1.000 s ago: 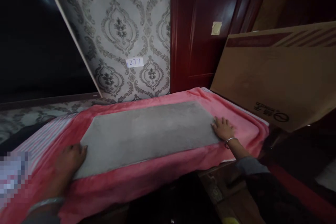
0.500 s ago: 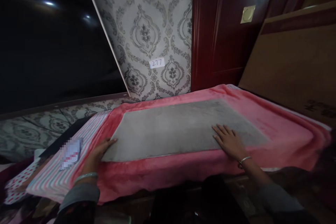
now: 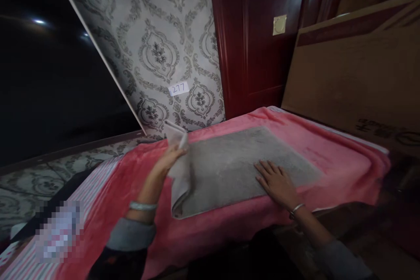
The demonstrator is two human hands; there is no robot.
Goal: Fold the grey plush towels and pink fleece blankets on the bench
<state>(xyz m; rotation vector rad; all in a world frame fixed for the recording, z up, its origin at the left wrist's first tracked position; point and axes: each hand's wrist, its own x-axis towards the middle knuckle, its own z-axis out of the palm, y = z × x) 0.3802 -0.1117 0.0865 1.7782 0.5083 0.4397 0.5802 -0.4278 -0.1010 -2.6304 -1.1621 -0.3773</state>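
Note:
A grey rectangular mat (image 3: 226, 162), soft-looking, lies over a pink plush blanket (image 3: 328, 153). Its left end is lifted and curls over to the right, showing a paler underside. My left hand (image 3: 172, 157) grips that raised end, fingers closed on the edge. On the mat's right part, near its front edge, my right hand (image 3: 277, 183) rests flat with fingers spread. Each wrist carries a bracelet.
Behind the blanket stand a patterned wall with a "277" label (image 3: 179, 88) and a dark red door panel (image 3: 262, 52). A large dark screen (image 3: 59, 65) is at left, a cardboard box (image 3: 354, 74) at right. Striped cloth (image 3: 93, 188) lies at the left.
My left hand has lifted the mat's left end and carried it right, folding it up. My right hand stays flat on the mat. The view has shifted toward the right.

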